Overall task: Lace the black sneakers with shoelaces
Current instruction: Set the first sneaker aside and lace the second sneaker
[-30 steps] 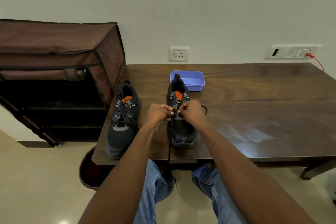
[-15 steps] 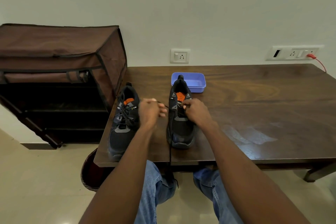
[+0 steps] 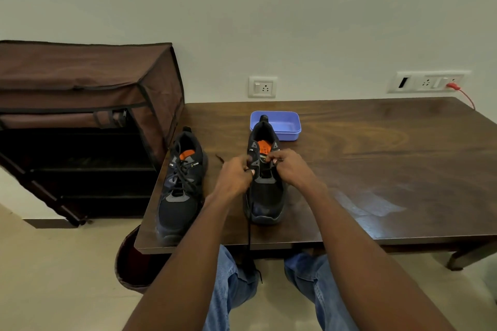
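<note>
Dark brown wooden table (image 3: 376,164), carrying everything; brown fabric shoe rack (image 3: 80,105) far left of the fingers. Laced black sneaker (image 3: 183,185) just left of left hand (image 3: 236,177). Unlaced black sneaker with orange insole (image 3: 265,193) under both hands; right hand (image 3: 289,166) and left both pinching black shoelace (image 3: 249,231) at eyelets, loose end hanging off table edge. Blue plastic tray (image 3: 285,125) beyond the fingertips
</note>
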Available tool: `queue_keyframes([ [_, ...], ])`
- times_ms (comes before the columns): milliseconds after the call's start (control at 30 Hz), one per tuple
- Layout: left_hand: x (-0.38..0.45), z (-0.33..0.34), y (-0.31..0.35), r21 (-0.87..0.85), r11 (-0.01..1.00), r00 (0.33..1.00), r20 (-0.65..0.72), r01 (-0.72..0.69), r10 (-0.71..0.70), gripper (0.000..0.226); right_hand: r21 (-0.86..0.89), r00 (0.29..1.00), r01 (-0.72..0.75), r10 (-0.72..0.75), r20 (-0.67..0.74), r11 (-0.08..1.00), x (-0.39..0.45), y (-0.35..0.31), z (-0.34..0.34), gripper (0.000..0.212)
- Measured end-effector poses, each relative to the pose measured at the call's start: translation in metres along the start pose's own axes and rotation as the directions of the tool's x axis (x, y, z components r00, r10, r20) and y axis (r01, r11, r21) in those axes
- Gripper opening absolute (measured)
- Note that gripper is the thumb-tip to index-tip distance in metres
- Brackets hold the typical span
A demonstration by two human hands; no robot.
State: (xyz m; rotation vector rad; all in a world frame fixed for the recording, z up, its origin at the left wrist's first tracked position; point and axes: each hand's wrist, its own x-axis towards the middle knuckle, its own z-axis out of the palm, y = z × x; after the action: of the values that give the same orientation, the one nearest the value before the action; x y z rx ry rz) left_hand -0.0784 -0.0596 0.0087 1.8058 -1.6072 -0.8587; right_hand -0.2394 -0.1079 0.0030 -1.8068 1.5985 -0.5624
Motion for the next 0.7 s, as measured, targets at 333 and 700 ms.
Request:
queue_keyframes([
  [333,0.001,-0.048,-0.017,-0.610,0.758,0.410,-0.767,-0.230,-0.493,0.023,0.039,0.999,-0.040,0.040,-0.010,0.998,0.001,0.005,-0.003,0.041],
  [700,0.003,-0.004,-0.006,0.044,0.999,0.997,-0.067,-0.028,0.031,0.015,-0.017,0.999,-0.026,0.026,-0.024,1.000,0.001,0.001,0.002,0.030],
])
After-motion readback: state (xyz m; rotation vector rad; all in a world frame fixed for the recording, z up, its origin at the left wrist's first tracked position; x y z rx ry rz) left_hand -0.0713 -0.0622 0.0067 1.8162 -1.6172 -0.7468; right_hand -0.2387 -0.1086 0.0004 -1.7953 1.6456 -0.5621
